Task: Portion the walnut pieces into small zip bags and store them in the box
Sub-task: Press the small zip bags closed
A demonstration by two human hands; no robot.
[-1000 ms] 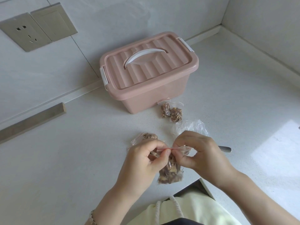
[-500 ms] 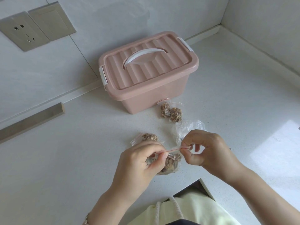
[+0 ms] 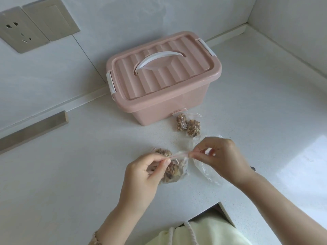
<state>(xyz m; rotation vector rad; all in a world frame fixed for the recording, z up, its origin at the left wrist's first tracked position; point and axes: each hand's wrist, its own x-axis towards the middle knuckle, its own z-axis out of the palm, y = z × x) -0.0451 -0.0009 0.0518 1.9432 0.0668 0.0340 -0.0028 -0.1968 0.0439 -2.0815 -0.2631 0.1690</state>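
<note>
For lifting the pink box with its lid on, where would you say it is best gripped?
The white handle, from straight above: it arcs across the middle of the lid of the pink box, over a recess that leaves finger room. The left hand and right hand pinch the zip bag, so one must let go first.

- Likely a home kitchen: a white speckled countertop (image 3: pixel 70 174) lies under the left hand (image 3: pixel 141 175) and right hand (image 3: pixel 221 160), meeting a wall corner (image 3: pixel 247 23) beyond the right hand.
- A wall socket (image 3: pixel 19 30) and switch plate (image 3: pixel 51 18) sit beyond the left hand.
- A pink lidded storage box (image 3: pixel 159 76) stands beyond both.
</note>
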